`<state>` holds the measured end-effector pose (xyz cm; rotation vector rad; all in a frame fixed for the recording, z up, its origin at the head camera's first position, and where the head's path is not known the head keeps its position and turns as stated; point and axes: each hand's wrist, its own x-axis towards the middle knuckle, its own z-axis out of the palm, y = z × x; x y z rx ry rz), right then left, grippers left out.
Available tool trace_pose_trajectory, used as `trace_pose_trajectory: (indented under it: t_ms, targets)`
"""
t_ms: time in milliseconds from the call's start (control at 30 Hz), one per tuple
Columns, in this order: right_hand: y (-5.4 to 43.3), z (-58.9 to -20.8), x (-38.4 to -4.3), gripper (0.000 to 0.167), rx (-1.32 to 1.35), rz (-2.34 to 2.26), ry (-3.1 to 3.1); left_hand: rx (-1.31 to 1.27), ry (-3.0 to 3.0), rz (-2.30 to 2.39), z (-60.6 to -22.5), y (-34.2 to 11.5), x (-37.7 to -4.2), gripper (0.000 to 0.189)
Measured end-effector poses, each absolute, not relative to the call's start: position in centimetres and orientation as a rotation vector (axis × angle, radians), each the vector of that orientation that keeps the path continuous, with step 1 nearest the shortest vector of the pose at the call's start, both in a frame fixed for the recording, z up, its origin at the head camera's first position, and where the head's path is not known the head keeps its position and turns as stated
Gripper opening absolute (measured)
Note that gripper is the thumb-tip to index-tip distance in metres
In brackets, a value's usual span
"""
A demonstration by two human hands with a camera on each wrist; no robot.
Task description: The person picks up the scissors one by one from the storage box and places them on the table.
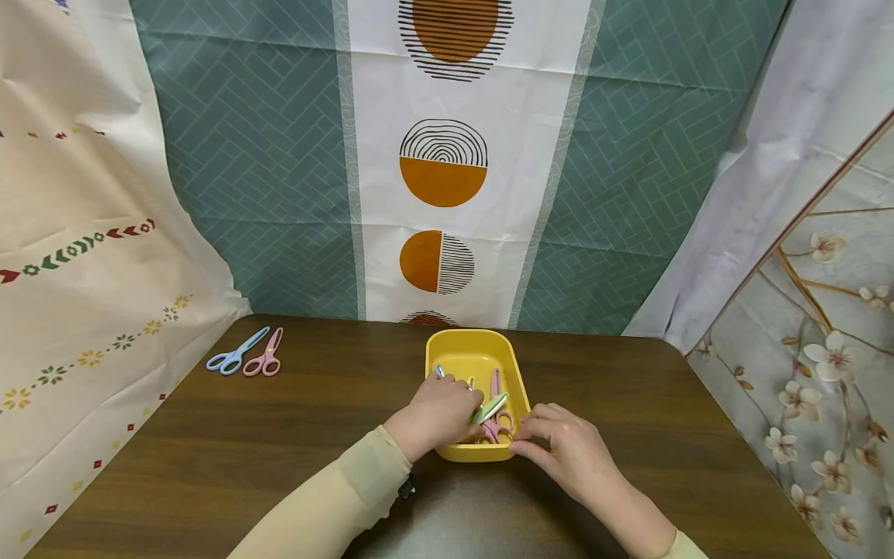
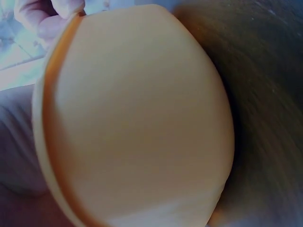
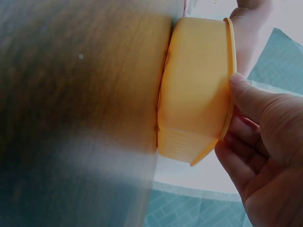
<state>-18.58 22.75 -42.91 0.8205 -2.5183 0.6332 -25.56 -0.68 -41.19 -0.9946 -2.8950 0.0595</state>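
A yellow bin (image 1: 457,453) stands on the table, with pink scissors (image 1: 497,425) lying inside along its right side. My left hand (image 1: 445,407) reaches down into the bin from the left, its fingertips mostly hidden; I cannot tell whether they grip anything. Beside its knuckles, a light green piece (image 1: 492,407) slants over the pink scissors. A small light blue tip (image 1: 439,371) shows beyond the fingers. My right hand (image 1: 569,450) pinches the bin's near right rim between thumb and fingers, as the right wrist view shows with the bin's wall (image 3: 196,85).
Light blue scissors (image 1: 237,353) and another pair of pink scissors (image 1: 265,355) lie side by side at the table's far left corner. The brown wooden table (image 1: 209,450) ends at a patterned cloth (image 1: 279,194) hanging behind it.
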Motion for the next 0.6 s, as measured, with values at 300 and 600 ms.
trace_pose_trajectory:
  t_ms: [300, 600]
  targets:
    - [22.77, -42.85, -18.73, 0.021, 0.84, 0.628, -2.492, -0.953, -2.925, 0.039, -41.45, -0.21, -25.91, 0.031]
    - [22.84, -43.03, -18.72, 0.022, 0.845, 0.618, -2.471, -0.936, -2.906, 0.071, -41.39, 0.05, -25.61, 0.028]
